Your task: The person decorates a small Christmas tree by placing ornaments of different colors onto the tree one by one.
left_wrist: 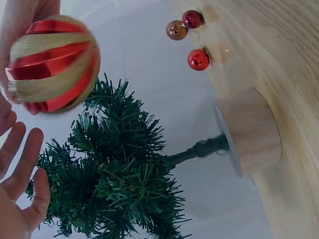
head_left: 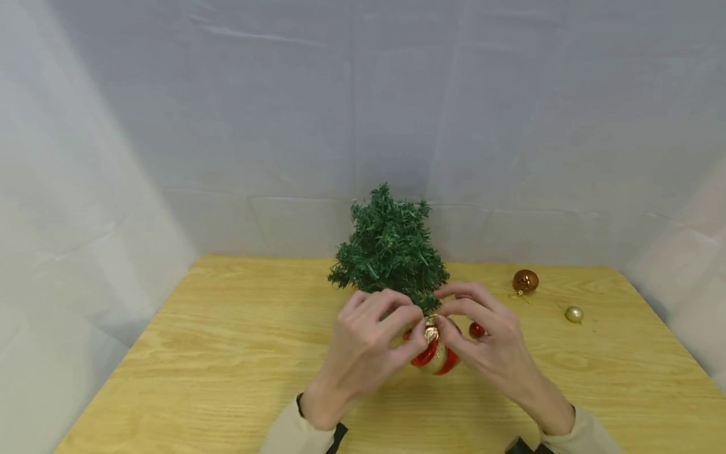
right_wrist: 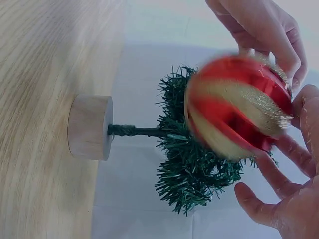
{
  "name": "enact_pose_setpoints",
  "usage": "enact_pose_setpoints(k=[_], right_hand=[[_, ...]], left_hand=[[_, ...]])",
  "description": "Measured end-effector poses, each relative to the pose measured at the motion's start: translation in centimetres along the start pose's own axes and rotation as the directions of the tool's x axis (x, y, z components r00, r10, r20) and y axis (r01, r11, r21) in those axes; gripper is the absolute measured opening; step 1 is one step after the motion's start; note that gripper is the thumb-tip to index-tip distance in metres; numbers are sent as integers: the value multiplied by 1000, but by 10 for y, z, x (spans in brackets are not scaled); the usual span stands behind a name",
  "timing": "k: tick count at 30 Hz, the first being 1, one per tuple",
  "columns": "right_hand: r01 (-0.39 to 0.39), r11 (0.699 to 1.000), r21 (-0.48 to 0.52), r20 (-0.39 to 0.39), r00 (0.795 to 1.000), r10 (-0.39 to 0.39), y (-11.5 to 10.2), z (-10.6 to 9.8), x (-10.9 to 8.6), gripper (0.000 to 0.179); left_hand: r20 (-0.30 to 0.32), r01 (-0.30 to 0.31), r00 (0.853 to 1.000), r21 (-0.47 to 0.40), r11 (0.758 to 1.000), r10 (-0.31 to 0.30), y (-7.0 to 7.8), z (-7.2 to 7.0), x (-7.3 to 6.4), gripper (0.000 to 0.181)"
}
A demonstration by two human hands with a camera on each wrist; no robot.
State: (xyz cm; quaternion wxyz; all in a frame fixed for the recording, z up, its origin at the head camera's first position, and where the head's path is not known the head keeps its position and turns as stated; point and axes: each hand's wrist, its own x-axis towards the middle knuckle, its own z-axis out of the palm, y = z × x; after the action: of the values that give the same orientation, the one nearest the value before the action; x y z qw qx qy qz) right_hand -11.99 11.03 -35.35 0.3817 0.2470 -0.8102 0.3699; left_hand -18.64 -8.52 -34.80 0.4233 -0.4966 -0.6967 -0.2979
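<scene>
Fingers bent in, my left hand (head_left: 368, 334) and right hand (head_left: 488, 337) pinch at the top of the striped ball (head_left: 434, 358), which hangs in front of the tree (head_left: 391, 249), above the table (head_left: 227, 359). Should both pinches slacken, it could drop and roll away. Its weight on one thin branch might tip the tree, given the small base (right_wrist: 89, 127).

In the head view, looking from above the near side, forward and down across the tabletop (head_left: 244, 353). In both wrist views, looking from much nearer toward the far side, rolled sideways in opposite ways, sharing the tree (left_wrist: 134, 184) and the striped ball (right_wrist: 234, 107).
</scene>
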Motion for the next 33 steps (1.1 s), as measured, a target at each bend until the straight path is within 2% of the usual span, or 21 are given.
enact_pose_setpoints(k=[6,10,17,21,23,28,33], right_hand=[[-8,1000,-1,9,1000,8,-2,-1,0,25],[16,1000,-3,18,1000,-16,-3,-2,1,23],[147,988,-48,-6,989,-148,-4,-3,10,6],[221,971,-87,-17,975,-223,-7,-4,19,21],[234,967,-99,-16,971,-237,-9,-5,24,25],[244,962,-122,-13,969,-247,-13,-6,37,27],[246,960,-134,2,969,-248,-17,-5,46,26]], left_hand=[[42,-46,998,103,994,42,1,-2,1,4],[60,-77,996,170,982,68,2,-2,1,4],[45,-86,996,219,972,78,2,-5,5,17],[14,-85,996,257,963,84,2,-10,10,20],[0,-83,996,276,958,86,2,-13,12,19],[-10,-63,998,291,955,69,-2,-21,19,17],[4,-21,1000,232,973,21,-7,-29,24,6]])
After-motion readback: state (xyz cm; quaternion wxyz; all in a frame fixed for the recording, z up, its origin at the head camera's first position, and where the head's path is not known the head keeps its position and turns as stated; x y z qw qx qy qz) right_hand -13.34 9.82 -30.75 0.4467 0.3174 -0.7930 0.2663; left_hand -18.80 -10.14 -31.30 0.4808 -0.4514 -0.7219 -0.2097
